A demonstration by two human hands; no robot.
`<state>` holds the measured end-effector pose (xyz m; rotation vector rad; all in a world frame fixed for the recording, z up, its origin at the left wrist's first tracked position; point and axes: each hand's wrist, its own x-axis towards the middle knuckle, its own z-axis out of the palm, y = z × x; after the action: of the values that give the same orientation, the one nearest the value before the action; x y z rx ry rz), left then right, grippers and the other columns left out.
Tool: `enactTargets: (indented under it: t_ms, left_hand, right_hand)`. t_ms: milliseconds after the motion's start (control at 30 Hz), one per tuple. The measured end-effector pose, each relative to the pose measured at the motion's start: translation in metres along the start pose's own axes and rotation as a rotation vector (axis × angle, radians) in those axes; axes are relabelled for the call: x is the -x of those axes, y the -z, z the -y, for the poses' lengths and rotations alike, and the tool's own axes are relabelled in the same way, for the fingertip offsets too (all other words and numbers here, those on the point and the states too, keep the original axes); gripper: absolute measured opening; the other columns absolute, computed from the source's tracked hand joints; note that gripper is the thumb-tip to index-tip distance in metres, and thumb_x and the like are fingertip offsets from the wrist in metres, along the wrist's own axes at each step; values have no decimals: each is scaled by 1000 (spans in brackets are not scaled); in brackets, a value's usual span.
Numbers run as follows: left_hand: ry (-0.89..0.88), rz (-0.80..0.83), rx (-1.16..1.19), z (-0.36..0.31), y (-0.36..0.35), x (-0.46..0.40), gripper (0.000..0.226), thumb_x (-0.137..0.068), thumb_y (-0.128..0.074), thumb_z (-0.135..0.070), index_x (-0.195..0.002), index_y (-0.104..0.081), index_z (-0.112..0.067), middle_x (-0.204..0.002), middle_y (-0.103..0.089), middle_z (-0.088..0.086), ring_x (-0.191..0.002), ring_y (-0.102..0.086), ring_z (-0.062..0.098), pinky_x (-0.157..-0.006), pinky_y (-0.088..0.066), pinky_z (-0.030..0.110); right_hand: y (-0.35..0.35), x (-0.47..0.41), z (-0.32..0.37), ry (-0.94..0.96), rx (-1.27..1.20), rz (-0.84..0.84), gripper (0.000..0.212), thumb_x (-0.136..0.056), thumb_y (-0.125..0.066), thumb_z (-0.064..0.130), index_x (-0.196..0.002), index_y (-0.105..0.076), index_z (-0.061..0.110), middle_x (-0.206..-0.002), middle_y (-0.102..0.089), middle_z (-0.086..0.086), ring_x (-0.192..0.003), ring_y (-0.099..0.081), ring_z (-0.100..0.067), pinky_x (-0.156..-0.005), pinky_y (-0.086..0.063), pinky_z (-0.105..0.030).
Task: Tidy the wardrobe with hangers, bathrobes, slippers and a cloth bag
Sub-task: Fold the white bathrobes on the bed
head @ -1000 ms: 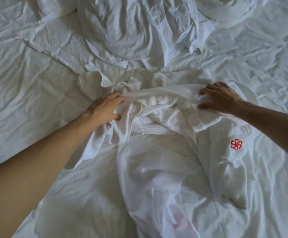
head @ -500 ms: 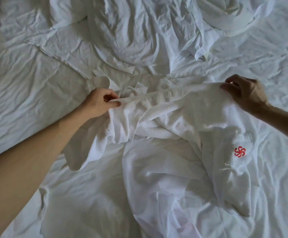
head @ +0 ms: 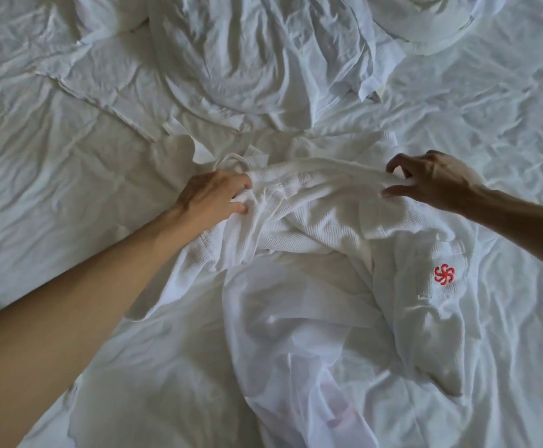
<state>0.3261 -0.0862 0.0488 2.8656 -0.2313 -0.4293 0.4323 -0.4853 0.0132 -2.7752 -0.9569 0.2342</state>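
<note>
A white waffle-weave bathrobe with a red pinwheel logo on its pocket lies crumpled on the bed. My left hand grips the collar edge at its left end, fingers dug into the fabric. My right hand pinches the same edge at its right end between thumb and curled fingers. The collar band is stretched between the two hands. The robe's lower part trails toward me in loose folds.
The bed sheet is white and wrinkled all around. A bunched white duvet lies at the back centre. A white pillow is at the back right and another white bundle at the back left.
My right hand went from resting flat on the robe to pinching its collar edge farther right. My left hand took a tighter grip. The collar is now pulled out between them.
</note>
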Motion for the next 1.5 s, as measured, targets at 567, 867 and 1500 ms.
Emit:
enactTargets:
  t_ms: [567,867,1500]
  left_hand:
    - [186,-343,52,-12,204,39,24,-95,-66,-29,-78,-53,-19,-73,-59,-1,-71,-57,28,-60,-36,34]
    - [258,-687,199,-58,394,94,14,-98,-49,-23,-89,-50,-13,-83,-61,8,-82,-58,32,-65,-43,42]
    - [433,-1127,-275,-215,722,286,15,-92,-57,-5,-91,-71,-3,-93,-68,18,-80,-59,34,-64,-44,37]
  right_hand:
    - [194,-4,28,41,-91,-252,50,-95,-44,49,-64,-54,11,-52,-37,9,-46,-56,-33,-45,-43,-33]
    - [425,10,98,-62,-77,-55,47,-91,-57,55,-67,-67,15,-63,-64,-4,-61,-62,-21,-53,-42,-28]
    - [786,72,198,-385,255,-574,88,-82,-16,78,-127,-64,21,-123,-64,-15,-110,-62,-39,-91,-52,-43]
